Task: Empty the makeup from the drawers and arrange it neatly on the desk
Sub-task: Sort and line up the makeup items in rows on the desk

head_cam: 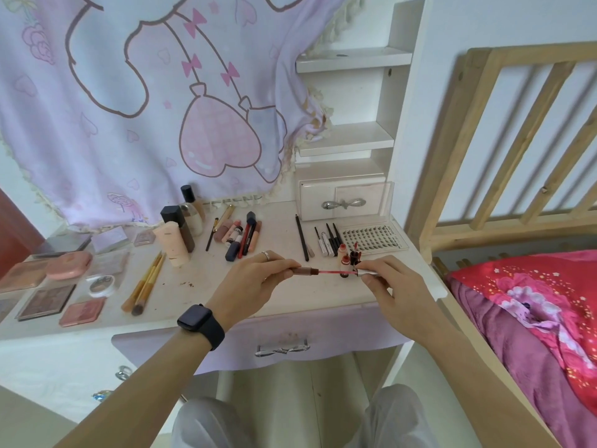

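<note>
Pale grey trousers (206, 425) of soft cloth fill the near edge, and a matte black watch (200, 321) with a rubbery strap sits on the left wrist. Over the white, scuffed bench (290, 295), the left grip (255, 282), a silver ring (265, 255) on one finger, curls its fingers round a slim brown lip gloss tube (303, 270). The tube lies level, its mouth pointing to 3 o'clock. From that mouth a thin pink-red wand (332, 272) runs to a shiny silver cap (368, 272), which the right grip (391, 286) pinches between thumb and fingertips. So the tube juts from the left grip's 3 o'clock side and the cap from the right grip's 9 o'clock side.

At 12 o'clock of the wand, just behind it, stand small round red-capped bottles (345, 261). Further toward 12 lies a clear plastic lash tray (371, 237), in front of a glossy white drawer (342, 202) with a metal bow handle. Out at 9 o'clock lie wooden-handled brushes (145, 279), a peach squeeze tube (171, 242), a rounded pink compact (69, 265) and a dark square palette (47, 300).
</note>
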The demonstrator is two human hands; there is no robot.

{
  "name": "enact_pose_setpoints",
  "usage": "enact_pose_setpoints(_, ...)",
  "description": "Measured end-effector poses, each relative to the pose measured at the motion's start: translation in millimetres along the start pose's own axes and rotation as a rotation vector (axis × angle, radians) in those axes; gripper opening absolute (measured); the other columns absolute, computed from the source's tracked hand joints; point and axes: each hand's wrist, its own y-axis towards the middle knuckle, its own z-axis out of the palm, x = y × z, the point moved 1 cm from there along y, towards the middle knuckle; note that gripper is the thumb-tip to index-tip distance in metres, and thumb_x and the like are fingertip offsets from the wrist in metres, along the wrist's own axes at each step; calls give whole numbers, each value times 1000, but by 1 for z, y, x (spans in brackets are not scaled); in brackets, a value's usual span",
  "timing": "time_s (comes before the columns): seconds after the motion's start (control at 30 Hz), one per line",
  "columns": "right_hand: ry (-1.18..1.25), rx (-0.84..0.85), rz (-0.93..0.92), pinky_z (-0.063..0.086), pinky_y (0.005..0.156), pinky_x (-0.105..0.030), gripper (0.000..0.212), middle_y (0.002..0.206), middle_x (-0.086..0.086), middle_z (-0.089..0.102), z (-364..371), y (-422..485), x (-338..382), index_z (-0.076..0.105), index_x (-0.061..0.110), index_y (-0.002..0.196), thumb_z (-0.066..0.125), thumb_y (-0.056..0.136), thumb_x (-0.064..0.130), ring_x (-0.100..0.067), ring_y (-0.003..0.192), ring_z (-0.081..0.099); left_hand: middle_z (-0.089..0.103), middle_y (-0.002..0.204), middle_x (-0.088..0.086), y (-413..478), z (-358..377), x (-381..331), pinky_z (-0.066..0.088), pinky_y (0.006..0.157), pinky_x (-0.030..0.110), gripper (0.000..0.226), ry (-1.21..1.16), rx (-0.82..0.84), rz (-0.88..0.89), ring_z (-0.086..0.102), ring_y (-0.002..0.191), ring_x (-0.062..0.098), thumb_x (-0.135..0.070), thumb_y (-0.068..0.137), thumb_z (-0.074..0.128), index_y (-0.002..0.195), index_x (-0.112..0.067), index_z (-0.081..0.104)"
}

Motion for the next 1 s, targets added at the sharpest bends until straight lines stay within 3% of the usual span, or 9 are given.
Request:
enact_pose_setpoints(0.13, 3, -29, 10, 46, 83, -12, 20, 104, 15, 62, -7, -2, -5, 72, 21, 114, 63, 98, 14, -1, 94, 60, 63, 102, -19, -1, -5, 5, 44, 76, 9, 27, -15, 3, -63, 55, 91, -1, -20, 98, 61, 122, -26, 71)
enact_pose_setpoints(0.3, 30, -76, 24, 44, 82, -7, 21, 108, 14, 66, -9, -2, 0, 72, 22, 114, 63, 97, 14, 2, 97, 60, 64, 101, -18, -5, -3, 9, 45, 80, 12, 27, -48, -14, -135, 56, 93, -1, -23, 98, 60, 122, -29, 71)
enact_pose_setpoints(0.4, 227, -149, 238, 47, 79, -10, 22, 100, 22, 69, -10, -6, 3, 69, 36, 107, 64, 97, 16, 0, 91, 63, 68, 91, -10, -8, -1, 8, 46, 78, 12, 24, -140, -92, -283, 59, 88, 3, -24, 98, 62, 118, -33, 71)
enact_pose_setpoints(0.5, 540, -196, 460, 55, 74, -20, 15, 93, 7, 74, 2, -13, 11, 69, 27, 105, 62, 98, 15, -12, 74, 65, 72, 97, -9, -6, 6, 0, 49, 78, 12, 18, -459, -189, -494, 69, 84, -1, -23, 97, 63, 108, -36, 70)
enact_pose_setpoints(0.57, 633, -158, 528, 57, 73, -23, 12, 93, 3, 76, 13, -17, 17, 66, 18, 108, 59, 99, 13, -14, 75, 66, 73, 104, -3, -2, 15, -6, 58, 82, 31, 16, -702, -235, -639, 74, 85, 10, -22, 97, 63, 109, -29, 71)
enact_pose_setpoints(0.63, 596, -80, 584, 54, 78, -23, 8, 93, 11, 77, 27, -20, 19, 62, 22, 108, 58, 100, 19, -6, 80, 69, 74, 99, 0, 3, 25, -8, 60, 84, 41, 17, -753, -215, -758, 74, 86, 17, -23, 98, 63, 113, -20, 71)
enact_pose_setpoints(0.73, 437, -28, 641, 45, 79, -16, 3, 93, 21, 75, 43, -20, 17, 61, 32, 101, 62, 98, 31, 5, 93, 65, 74, 93, -3, 16, 37, -10, 61, 83, 36, 12, -644, -136, -846, 72, 86, 16, -29, 94, 67, 104, -24, 72)
enact_pose_setpoints(0.83, 261, -14, 605, 41, 75, -9, 6, 101, 17, 66, 51, -15, 21, 62, 38, 96, 64, 97, 33, 4, 92, 61, 73, 89, -2, 30, 48, -12, 62, 71, 30, 9, -627, -75, -923, 73, 76, 17, -29, 90, 73, 97, -22, 71)
enact_pose_setpoints(1.0, 42, 48, 554, 41, 77, -15, 12, 98, 12, 66, 59, -4, 25, 69, 33, 102, 58, 98, 36, -1, 89, 59, 74, 82, -1, 38, 66, -7, 63, 70, 31, 12, -479, 13, -988, 73, 73, 15, -33, 86, 77, 82, -25, 69)
